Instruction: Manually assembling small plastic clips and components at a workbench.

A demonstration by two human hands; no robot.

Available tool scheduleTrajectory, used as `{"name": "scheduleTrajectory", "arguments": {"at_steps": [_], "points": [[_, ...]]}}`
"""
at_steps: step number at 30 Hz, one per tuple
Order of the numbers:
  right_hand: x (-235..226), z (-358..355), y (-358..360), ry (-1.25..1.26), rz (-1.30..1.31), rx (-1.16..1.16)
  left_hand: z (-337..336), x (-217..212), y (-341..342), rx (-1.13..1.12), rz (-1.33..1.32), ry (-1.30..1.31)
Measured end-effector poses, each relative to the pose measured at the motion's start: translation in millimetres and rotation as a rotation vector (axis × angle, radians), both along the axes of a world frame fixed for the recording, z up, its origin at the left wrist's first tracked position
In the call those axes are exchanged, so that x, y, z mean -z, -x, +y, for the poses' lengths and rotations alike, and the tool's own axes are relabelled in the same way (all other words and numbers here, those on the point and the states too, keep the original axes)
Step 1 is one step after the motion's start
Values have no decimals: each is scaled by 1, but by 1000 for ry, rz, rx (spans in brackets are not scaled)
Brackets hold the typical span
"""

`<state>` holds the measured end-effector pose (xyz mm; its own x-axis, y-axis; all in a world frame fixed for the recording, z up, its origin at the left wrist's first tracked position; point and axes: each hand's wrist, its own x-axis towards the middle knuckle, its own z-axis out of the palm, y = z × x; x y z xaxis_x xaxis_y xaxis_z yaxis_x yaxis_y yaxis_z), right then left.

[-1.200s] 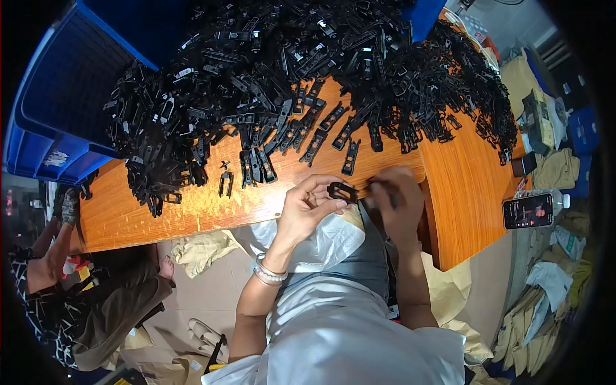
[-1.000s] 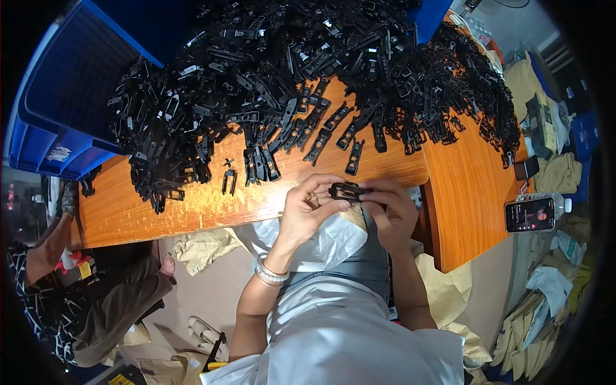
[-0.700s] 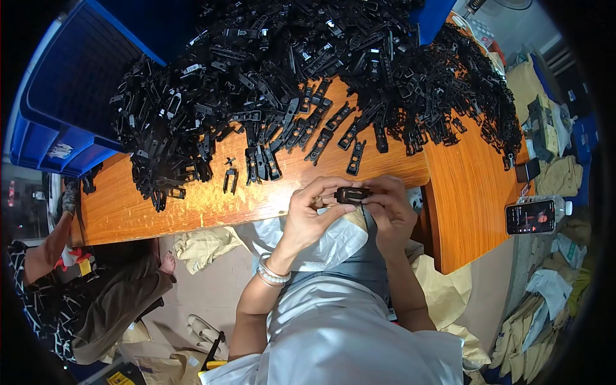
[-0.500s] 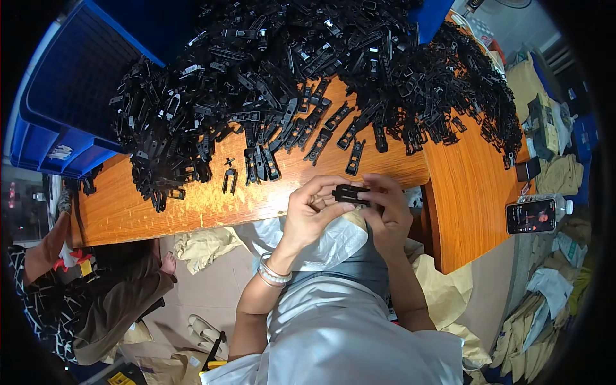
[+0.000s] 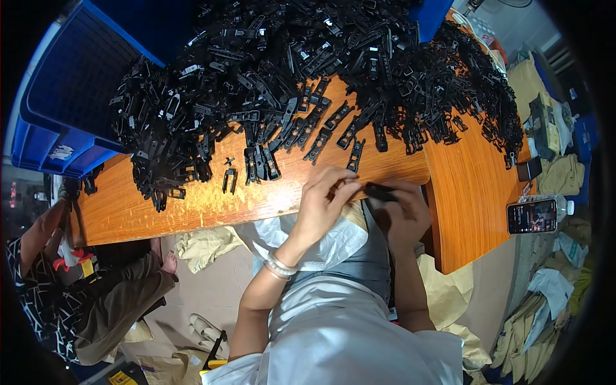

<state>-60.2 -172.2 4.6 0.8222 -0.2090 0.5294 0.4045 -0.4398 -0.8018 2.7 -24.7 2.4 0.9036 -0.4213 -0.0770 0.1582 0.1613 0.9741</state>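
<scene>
I see the right hand (image 5: 405, 217), blurred, pinching a black piece (image 5: 380, 192) near the front edge of the surface (image 5: 394, 165). The left hand (image 5: 321, 202) is curled just beside a flat black clip (image 5: 355, 154); whether it grips something, I cannot tell.

From far away I observe a wooden table (image 5: 468, 212), its varnish worn in patches. A big heap of black plastic parts (image 5: 276, 58) lies on it. Smaller black pieces (image 5: 478, 96) spread right of the heap; loose black clips (image 5: 317, 146) and one forked piece (image 5: 233, 181) lie before it.
</scene>
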Motion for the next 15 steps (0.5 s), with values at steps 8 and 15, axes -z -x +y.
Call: {"name": "scheduleTrajectory", "arguments": {"at_steps": [8,15], "points": [[4,3,-9,-543,135,165,-14,10,-17,-363,-831,-712],[0,0,-9,-496,320,47,8,-9,-19,-19,306,184]]}}
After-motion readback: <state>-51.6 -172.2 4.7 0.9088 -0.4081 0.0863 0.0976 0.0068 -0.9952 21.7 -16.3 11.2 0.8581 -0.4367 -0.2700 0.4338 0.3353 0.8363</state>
